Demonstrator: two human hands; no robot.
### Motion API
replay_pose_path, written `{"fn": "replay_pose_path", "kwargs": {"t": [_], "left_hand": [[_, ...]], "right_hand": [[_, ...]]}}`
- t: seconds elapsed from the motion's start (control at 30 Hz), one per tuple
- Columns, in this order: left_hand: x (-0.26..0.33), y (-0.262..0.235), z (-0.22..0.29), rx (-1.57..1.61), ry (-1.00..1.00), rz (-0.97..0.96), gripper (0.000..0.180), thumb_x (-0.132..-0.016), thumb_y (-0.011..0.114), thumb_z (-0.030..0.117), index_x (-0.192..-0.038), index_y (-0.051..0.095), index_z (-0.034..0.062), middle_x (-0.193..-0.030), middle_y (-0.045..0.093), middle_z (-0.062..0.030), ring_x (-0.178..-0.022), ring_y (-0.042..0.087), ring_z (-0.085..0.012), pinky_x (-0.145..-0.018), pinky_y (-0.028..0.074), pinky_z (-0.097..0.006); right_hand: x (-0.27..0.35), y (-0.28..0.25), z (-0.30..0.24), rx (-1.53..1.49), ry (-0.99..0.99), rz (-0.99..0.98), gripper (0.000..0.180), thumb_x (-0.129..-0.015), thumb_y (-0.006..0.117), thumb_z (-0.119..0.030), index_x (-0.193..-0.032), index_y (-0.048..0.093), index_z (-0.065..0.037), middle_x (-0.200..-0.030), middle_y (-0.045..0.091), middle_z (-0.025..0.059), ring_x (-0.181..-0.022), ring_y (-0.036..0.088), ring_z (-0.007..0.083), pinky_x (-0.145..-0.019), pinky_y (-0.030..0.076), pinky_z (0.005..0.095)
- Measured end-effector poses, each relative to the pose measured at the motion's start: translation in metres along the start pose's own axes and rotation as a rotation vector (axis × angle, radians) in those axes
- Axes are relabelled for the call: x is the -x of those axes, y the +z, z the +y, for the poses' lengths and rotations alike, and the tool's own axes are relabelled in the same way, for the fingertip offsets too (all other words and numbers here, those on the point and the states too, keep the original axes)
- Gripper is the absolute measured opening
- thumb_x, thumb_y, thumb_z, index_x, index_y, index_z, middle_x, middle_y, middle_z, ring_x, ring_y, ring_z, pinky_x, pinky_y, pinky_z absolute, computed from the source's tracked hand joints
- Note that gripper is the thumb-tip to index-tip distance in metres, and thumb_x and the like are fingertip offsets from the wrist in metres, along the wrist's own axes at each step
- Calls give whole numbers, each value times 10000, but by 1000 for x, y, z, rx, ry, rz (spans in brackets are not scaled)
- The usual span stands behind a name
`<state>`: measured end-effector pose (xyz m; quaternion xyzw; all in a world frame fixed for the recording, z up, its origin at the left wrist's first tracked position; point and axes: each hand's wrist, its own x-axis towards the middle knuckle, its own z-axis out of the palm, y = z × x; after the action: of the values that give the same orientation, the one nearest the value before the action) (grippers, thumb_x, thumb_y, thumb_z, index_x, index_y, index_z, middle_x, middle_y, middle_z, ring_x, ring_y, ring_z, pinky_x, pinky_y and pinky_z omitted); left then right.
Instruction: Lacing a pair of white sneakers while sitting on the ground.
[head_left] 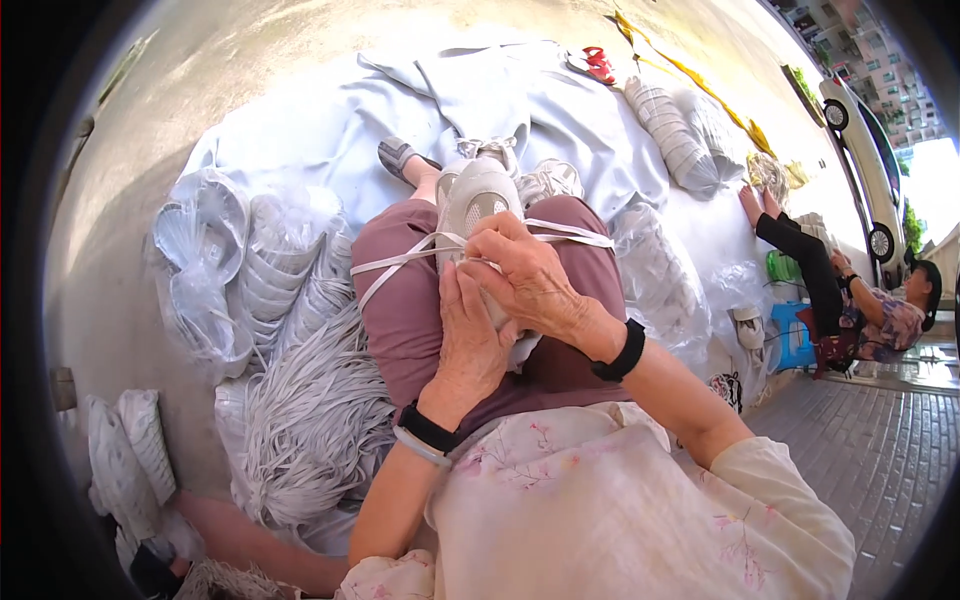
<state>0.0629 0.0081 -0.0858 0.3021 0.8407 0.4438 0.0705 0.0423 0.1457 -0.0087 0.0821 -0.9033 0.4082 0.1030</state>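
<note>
Sneaker (pixel 484 185), off-white, twelve o'clock, between the thighs (pixel 395 330); left hand (pixel 468 345) gripping its near end, right hand (pixel 530 275) pinching the white shoelace (pixel 578 234). Lacing seemingly begun; both lengths splayed loose, tying outstanding. Loose lace bundle (pixel 310 430): eight o'clock.

Left hand (pixel 466 345) and right hand (pixel 530 278) hide much of the shoe (pixel 478 200); what they pinch, unclear. Shirt (pixel 570 500) cut off by lower edge. Dark tangle (pixel 727 390) too small to identify.
</note>
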Motion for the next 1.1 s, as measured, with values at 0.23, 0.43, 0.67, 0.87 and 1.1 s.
{"fn": "replay_pose_path", "kwargs": {"t": [0.23, 0.43, 0.67, 0.87, 1.1], "left_hand": [[-6, -8, 5, -37, 52, -69, 942, -804, 699, 140, -1437, 36, -78, -1446, 127, -367, -1365, 153, -510, -1134, 191, -510], [-4, -13, 16, 17, 19, -16, 920, -827, 680, 134, -1441, 29, -76, -1470, 88, -352, -1359, 192, -511, -1130, 229, -470], [-3, -50, 28, 71, -42, 187, 422, -915, 601, 197, -1201, 457, -78, -1136, 558, -224, -1019, 586, -337, -881, 485, -388], [-32, -49, 39, 1115, -747, -380, 433, -1019, 412, 370, -1054, 575, -30, -810, 656, -95, -648, 657, -172, -620, 540, -281], [-79, -15, 69, 1572, -1050, -204, 399, -1022, 411, 348, -1086, 558, -17, -739, 627, -74, -648, 632, -155, -658, 525, -295]], "right_hand": [[-3, 16, 9, -107, 212, -149, 139, -950, 525, -167, -937, 503, -30, -787, 565, 189, -710, 569, 353, -652, 473, 406], [12, -35, -9, -347, 340, -189, 255, -990, 485, -238, -864, 486, -16, -737, 507, 95, -689, 484, 199, -641, 428, 324], [41, -118, -49, -615, 588, -263, 308, -1015, 448, -281, -822, 509, -48, -700, 434, -14, -607, 378, 57, -505, 329, 228], [110, -230, -68, -1185, 28, -161, 187, -892, 543, -77, -737, 514, 23, -551, 493, 68, -383, 405, 143, -365, 298, 285], [153, -269, -98, -1383, -399, -152, 69, -792, 485, 84, -738, 527, 73, -564, 526, 132, -362, 409, 116, -331, 267, 234]]}}
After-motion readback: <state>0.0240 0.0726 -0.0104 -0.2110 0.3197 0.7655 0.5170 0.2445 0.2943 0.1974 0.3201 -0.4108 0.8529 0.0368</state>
